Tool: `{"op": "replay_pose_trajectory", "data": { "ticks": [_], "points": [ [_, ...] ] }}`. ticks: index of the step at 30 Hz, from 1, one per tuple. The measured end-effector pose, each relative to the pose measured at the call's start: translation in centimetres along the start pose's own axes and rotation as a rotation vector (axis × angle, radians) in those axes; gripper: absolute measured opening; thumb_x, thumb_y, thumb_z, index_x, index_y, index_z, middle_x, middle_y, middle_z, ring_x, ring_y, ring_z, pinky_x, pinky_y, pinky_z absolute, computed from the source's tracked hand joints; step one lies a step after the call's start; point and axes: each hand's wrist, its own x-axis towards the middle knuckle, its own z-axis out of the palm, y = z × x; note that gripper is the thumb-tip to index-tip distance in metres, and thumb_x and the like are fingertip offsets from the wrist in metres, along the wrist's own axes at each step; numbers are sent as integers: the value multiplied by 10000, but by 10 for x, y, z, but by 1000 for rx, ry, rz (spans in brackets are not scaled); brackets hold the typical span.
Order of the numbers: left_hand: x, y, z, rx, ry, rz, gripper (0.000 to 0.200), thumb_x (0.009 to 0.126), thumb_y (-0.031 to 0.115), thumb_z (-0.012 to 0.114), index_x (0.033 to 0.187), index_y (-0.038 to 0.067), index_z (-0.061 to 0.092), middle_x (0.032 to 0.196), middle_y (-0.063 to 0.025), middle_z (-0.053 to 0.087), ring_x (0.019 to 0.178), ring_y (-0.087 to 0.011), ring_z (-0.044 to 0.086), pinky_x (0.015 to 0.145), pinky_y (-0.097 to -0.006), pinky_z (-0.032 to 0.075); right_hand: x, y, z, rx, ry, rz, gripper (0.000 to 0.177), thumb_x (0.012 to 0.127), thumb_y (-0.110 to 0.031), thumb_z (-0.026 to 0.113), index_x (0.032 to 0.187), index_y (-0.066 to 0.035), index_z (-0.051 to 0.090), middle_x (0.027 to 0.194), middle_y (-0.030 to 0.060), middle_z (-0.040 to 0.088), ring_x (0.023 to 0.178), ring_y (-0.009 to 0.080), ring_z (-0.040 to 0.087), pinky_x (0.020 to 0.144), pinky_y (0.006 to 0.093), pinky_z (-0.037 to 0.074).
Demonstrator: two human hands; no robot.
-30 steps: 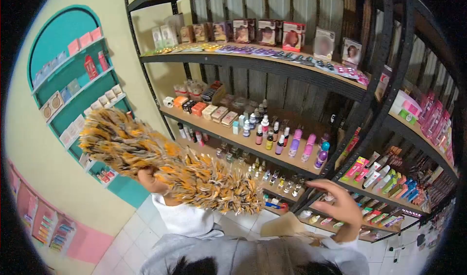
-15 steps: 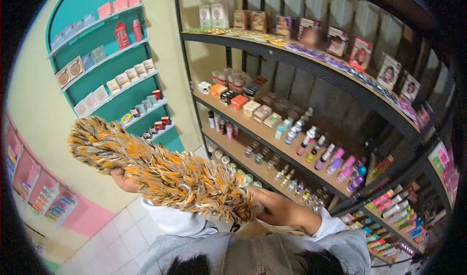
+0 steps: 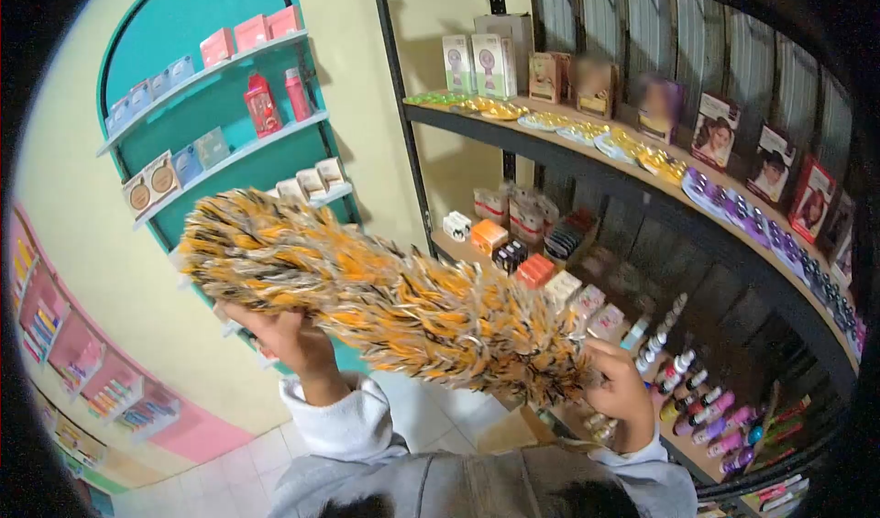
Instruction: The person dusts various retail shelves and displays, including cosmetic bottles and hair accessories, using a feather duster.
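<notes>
A fluffy duster (image 3: 385, 289), mottled orange, black and cream, stretches across the middle of the view at a slant, its left end higher. My left hand (image 3: 289, 339) is closed on its underside toward the left end, the fingertips partly hidden by the fluff. Around the duster's right end, my right hand (image 3: 623, 385) is wrapped; any handle there is out of sight. Behind my right hand lie small bottles and boxes on a shelf.
A black-framed rack (image 3: 417, 179) stands ahead and to the right, with hair-colour boxes (image 3: 715, 130), sachets and purple bottles (image 3: 729, 426). White shelves (image 3: 229, 165) with cosmetics hang on a teal wall panel. Lower left is a pink shelf unit (image 3: 82, 362). A cardboard box (image 3: 516, 429) sits below.
Both hands have raised the duster and shifted it to the right. The view has turned, so the rack's upper shelf and the teal panel appear larger.
</notes>
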Motion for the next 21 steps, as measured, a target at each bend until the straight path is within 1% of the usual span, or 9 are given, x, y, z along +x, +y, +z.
{"op": "replay_pose_trajectory", "data": {
  "ticks": [1,2,6,9,11,13,15,19,21],
  "points": [
    [4,-13,3,37,22,-29,747,753,114,535,1400,14,175,1345,-137,368,1195,-250,428,1027,-402,361,8,8,-1,-33,14,7,397,624,13,576,1018,44,621,1029,214,612,897,395,610,780,371,496],
    [10,-39,-5,97,-12,51,536,853,226,511,1312,26,321,1326,-134,381,1161,-245,447,992,-406,387,15,10,-2,-66,24,19,378,624,1,574,995,42,630,1025,216,612,891,397,610,774,373,497],
    [32,-102,-7,-27,-143,-122,249,951,292,410,986,57,483,1141,-138,509,1000,-235,527,899,-359,427,38,14,-8,-311,186,101,280,627,-76,546,870,11,653,1026,230,606,870,387,615,739,380,497],
    [44,-160,11,-17,-188,-102,223,961,190,388,898,8,501,985,-164,561,893,-215,550,809,-338,470,44,-9,-15,-584,295,209,244,637,-105,533,825,4,645,1066,252,593,874,399,613,748,390,494],
    [52,-197,28,53,-277,-78,281,972,210,366,908,-12,525,943,-153,569,921,-230,555,854,-357,458,35,-5,-13,-714,406,186,244,650,-106,541,844,17,625,1137,289,571,938,427,597,821,430,467],
    [65,-233,48,120,-376,-31,306,955,212,402,838,-22,561,947,-141,587,920,-219,558,884,-340,425,10,5,-5,-954,569,293,288,782,-141,564,997,46,601,1252,292,533,1107,438,539,965,458,385],
    [84,-281,67,176,-470,79,238,927,199,474,885,-7,586,1008,-153,586,976,-257,553,919,-355,402,7,10,-8,-1083,688,197,325,835,-183,557,1062,44,603,1268,287,523,1136,431,531,983,448,380],
    [125,-348,101,399,-600,344,232,866,175,571,1062,68,636,1166,-154,549,1111,-333,494,973,-391,378,84,-20,3,-1149,687,328,367,846,-87,556,1196,24,559,1310,254,505,1201,387,503,1007,401,360],
    [136,-383,108,493,-707,417,350,874,324,578,1194,192,625,1293,-150,486,1226,-363,410,1051,-500,275,134,-30,13,-1207,683,363,377,786,-64,546,1150,30,567,1274,273,517,1151,417,531,977,405,388]
  ]
}}
